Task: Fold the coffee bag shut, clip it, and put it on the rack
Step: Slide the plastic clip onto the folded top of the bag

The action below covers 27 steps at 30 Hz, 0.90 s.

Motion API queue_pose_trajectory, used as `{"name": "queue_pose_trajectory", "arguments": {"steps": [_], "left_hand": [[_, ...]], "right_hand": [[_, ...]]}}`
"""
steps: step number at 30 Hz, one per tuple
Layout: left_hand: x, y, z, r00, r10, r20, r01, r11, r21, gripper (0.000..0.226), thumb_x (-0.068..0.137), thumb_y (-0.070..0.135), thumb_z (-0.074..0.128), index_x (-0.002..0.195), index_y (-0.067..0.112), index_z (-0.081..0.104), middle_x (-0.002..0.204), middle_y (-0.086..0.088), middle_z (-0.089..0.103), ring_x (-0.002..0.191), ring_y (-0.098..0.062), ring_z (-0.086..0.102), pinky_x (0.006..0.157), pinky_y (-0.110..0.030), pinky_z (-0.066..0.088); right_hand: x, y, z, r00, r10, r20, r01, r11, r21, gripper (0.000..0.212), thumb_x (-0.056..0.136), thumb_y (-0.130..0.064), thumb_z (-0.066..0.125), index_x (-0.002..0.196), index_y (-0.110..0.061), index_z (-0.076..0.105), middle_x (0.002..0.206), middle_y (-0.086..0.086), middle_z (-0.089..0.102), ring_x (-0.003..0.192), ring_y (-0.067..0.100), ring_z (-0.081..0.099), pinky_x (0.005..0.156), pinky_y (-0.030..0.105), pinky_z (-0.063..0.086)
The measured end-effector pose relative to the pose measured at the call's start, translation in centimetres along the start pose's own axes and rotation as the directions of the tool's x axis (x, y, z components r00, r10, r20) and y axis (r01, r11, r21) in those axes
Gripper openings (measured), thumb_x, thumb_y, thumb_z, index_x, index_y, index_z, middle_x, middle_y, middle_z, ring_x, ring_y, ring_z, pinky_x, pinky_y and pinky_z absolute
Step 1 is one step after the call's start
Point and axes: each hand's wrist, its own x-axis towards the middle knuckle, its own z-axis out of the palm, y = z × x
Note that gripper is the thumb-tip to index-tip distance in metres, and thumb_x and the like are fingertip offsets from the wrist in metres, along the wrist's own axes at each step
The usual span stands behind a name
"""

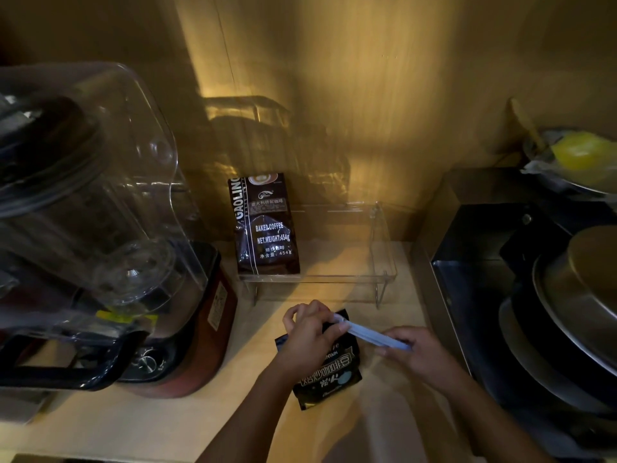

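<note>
A black coffee bag (pixel 329 374) with white lettering lies on the wooden counter near the front. My left hand (pixel 309 332) presses on its folded top and pinches one end of a long pale blue clip (pixel 370 334). My right hand (pixel 415 350) grips the other end of the clip, which lies across the bag's top. A clear acrylic rack (pixel 354 279) stands just behind, against the wall. A dark brown coffee bag (pixel 265 225) stands upright on the rack's left side.
A large blender (pixel 100 228) with a clear cover and red base fills the left of the counter. On the right sits a black appliance (pixel 494 262) with stacked metal pans (pixel 574 312), and a dish holding something yellow (pixel 581 155).
</note>
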Motion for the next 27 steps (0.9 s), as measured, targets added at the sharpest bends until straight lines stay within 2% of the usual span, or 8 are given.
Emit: {"name": "queue_pose_trajectory", "arguments": {"steps": [2, 4, 10, 14, 17, 21, 24, 27], "left_hand": [[0.2, 0.0, 0.2, 1.0, -0.006, -0.002, 0.006, 1.0, -0.004, 0.02, 0.09, 0.032, 0.048, 0.091, 0.022, 0.065, 0.083, 0.017, 0.041, 0.082, 0.036, 0.011, 0.073, -0.018, 0.011], [0.3, 0.0, 0.5, 1.0, -0.006, -0.016, 0.006, 1.0, 0.014, 0.021, 0.091, 0.032, 0.047, 0.088, 0.023, 0.065, 0.082, 0.016, 0.043, 0.082, 0.036, 0.013, 0.075, -0.017, 0.011], [0.6, 0.2, 0.8, 0.994, 0.003, -0.112, 0.004, 0.998, 0.06, 0.017, 0.087, 0.036, 0.053, 0.088, 0.026, 0.067, 0.082, 0.015, 0.044, 0.085, 0.004, 0.029, 0.088, -0.02, 0.008], [0.6, 0.6, 1.1, 0.983, -0.031, -0.184, 0.048, 0.995, 0.088, 0.02, 0.088, 0.034, 0.052, 0.083, 0.021, 0.066, 0.076, 0.016, 0.042, 0.087, -0.001, 0.031, 0.088, -0.021, 0.008], [0.4, 0.6, 1.3, 0.976, -0.035, -0.214, 0.058, 0.993, 0.102, 0.02, 0.091, 0.027, 0.048, 0.085, 0.019, 0.065, 0.074, 0.015, 0.041, 0.089, -0.006, 0.037, 0.082, -0.018, 0.008], [0.4, 0.6, 1.7, 0.967, -0.032, -0.252, 0.077, 0.982, 0.17, 0.023, 0.094, 0.02, 0.043, 0.087, 0.013, 0.064, 0.084, 0.006, 0.045, 0.091, -0.012, 0.036, 0.087, -0.025, 0.01], [0.8, 0.6, 1.3, 0.966, -0.067, -0.251, 0.108, 0.982, 0.153, 0.025, 0.094, 0.019, 0.043, 0.084, 0.011, 0.065, 0.086, 0.002, 0.046, 0.095, -0.017, 0.04, 0.086, -0.026, 0.01], [1.2, 0.2, 0.4, 0.956, -0.115, -0.269, 0.145, 0.985, 0.094, 0.026, 0.093, 0.019, 0.045, 0.081, 0.008, 0.065, 0.085, 0.001, 0.047, 0.097, -0.018, 0.042, 0.076, -0.021, 0.008]], "right_hand": [[-0.3, 0.1, 0.0, 0.998, -0.052, -0.024, 0.049, 0.99, -0.129, 0.008, 0.072, -0.031, 0.073, 0.078, -0.034, 0.068, 0.072, -0.007, 0.061, 0.069, 0.011, 0.059, 0.065, 0.032, 0.047], [-0.6, 0.1, 0.2, 0.99, -0.126, -0.061, 0.111, 0.972, -0.207, 0.009, 0.076, -0.032, 0.069, 0.084, -0.029, 0.066, 0.074, -0.011, 0.056, 0.073, 0.012, 0.058, 0.068, 0.035, 0.048], [-1.4, 0.6, 0.7, 0.95, -0.26, -0.172, 0.183, 0.912, -0.367, 0.004, 0.085, -0.019, 0.06, 0.088, -0.017, 0.062, 0.082, -0.01, 0.053, 0.075, 0.02, 0.055, 0.067, 0.037, 0.045], [-1.7, -0.1, 1.0, 0.863, -0.414, -0.288, 0.23, 0.831, -0.507, 0.027, 0.083, -0.027, 0.044, 0.089, -0.012, 0.066, 0.084, 0.002, 0.068, 0.079, 0.009, 0.05, 0.066, 0.022, 0.027], [-1.8, -0.5, 1.1, 0.84, -0.449, -0.304, 0.226, 0.8, -0.556, 0.031, 0.079, -0.024, 0.04, 0.089, -0.011, 0.067, 0.084, 0.003, 0.071, 0.081, 0.006, 0.049, 0.065, 0.018, 0.023], [-1.9, 0.1, 1.8, 0.843, -0.414, -0.343, 0.206, 0.839, -0.504, 0.029, 0.081, -0.024, 0.042, 0.09, -0.012, 0.067, 0.085, 0.001, 0.07, 0.082, 0.008, 0.053, 0.068, 0.02, 0.028], [-1.7, 0.1, 2.0, 0.849, -0.284, -0.446, 0.157, 0.941, -0.301, 0.018, 0.082, -0.018, 0.049, 0.091, -0.018, 0.064, 0.088, -0.01, 0.06, 0.078, 0.018, 0.056, 0.068, 0.031, 0.042], [-0.8, -1.0, 1.5, 0.91, -0.263, -0.32, 0.217, 0.961, -0.173, 0.014, 0.082, -0.007, 0.061, 0.084, -0.02, 0.064, 0.084, -0.01, 0.057, 0.078, 0.009, 0.055, 0.068, 0.024, 0.044]]}}
